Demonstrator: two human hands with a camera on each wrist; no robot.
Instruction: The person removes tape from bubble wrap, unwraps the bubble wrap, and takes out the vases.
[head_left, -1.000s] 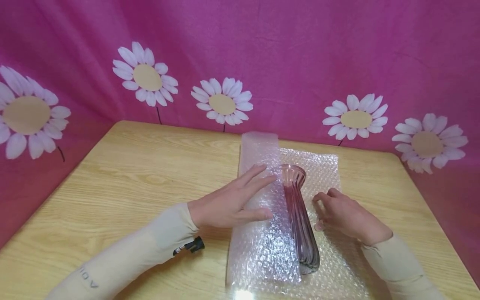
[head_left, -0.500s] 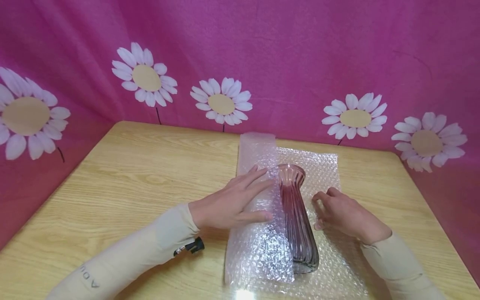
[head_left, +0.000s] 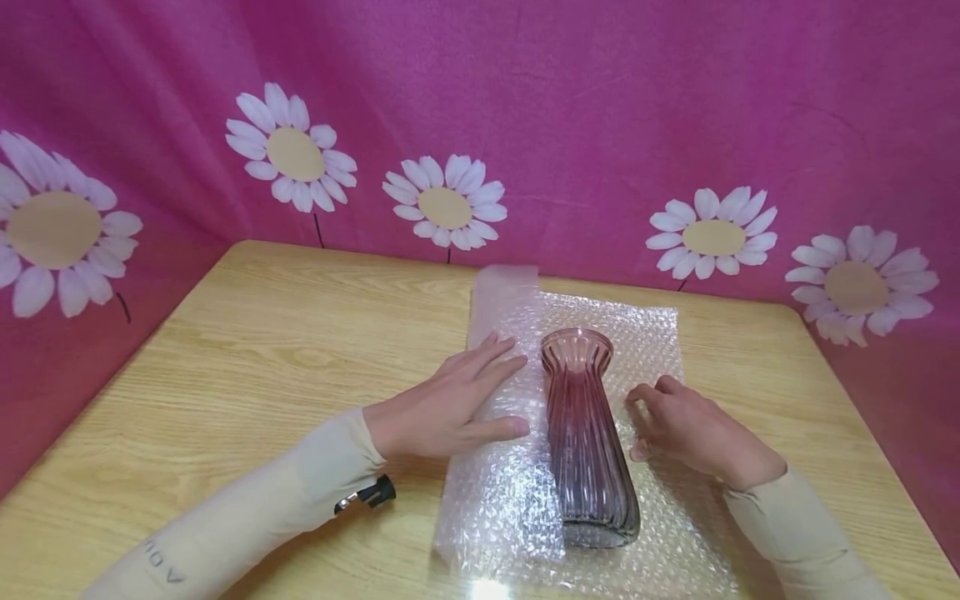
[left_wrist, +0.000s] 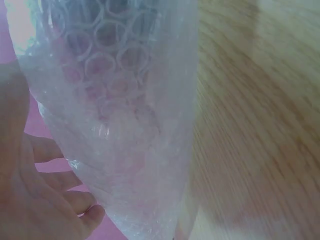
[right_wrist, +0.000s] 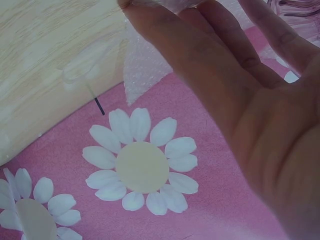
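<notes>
A ribbed glass vase (head_left: 588, 442), pink at the mouth and grey at the base, lies on a sheet of bubble wrap (head_left: 645, 342). The sheet's left part is a raised flap (head_left: 502, 500) along the vase's left side. My left hand (head_left: 453, 408) is at this flap with its fingers spread and fairly straight. Seen from the left wrist, its fingers (left_wrist: 65, 195) meet the edge of the wrap. My right hand (head_left: 690, 429) rests on the wrap just right of the vase, fingers slightly bent. In the right wrist view its fingers (right_wrist: 200, 55) reach forward onto the wrap.
Under everything is a light wood-grain table (head_left: 300, 333). A pink cloth (head_left: 570, 108) printed with white daisies hangs behind it and at both sides. A small black device (head_left: 367, 494) sits at the left wrist.
My left hand and the bubble wrap flap have shifted left, away from the vase. More of the vase shows, including its whole mouth. My right hand has stayed in place.
</notes>
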